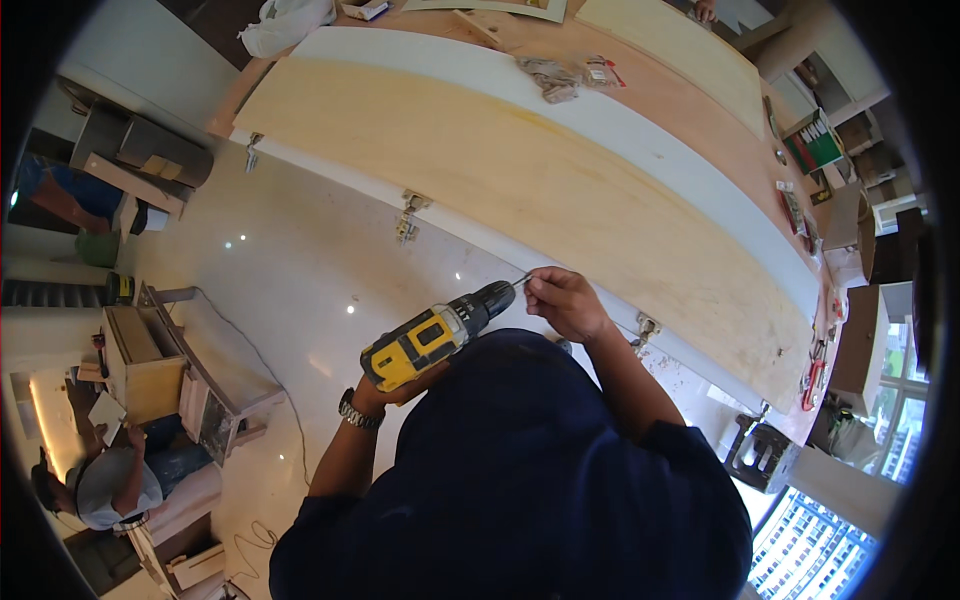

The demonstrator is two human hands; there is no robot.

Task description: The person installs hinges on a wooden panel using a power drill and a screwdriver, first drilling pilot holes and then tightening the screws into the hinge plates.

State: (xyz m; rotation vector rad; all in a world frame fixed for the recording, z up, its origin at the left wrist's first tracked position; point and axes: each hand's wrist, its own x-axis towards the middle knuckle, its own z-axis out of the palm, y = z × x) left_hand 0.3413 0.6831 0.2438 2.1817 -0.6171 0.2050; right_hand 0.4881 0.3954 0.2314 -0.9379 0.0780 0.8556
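So I'm in the room watching this, and twelve o'clock is straight ahead of the person working. Their right hand [565, 300] is pinched almost closed, thumb and fingertips together at the tip of a thin bit [519, 281]. Can't tell if something tiny is in there too. The bit sits in a yellow and black drill [425, 340], which is between eight and nine from that hand, nose aimed at two. The left hand [418, 383] is curled under the drill and has its weight, though most of the fingers are hidden. There's a metal-band watch [358, 412] on that wrist.

Just past the right hand at twelve is a long pale wood panel [520, 180] with metal hinges along its near edge: one at about four [647, 328], two more out toward ten [411, 212]. It's on a pinkish-brown tabletop [665, 75]. Further along twelve there's a crumpled plastic bag [550, 80] with a small clear packet [600, 73] next to it. Red-handled tools [815, 375] lie between three and four. Way off at eight, a co-worker in a grey top [110, 485] is sitting down.
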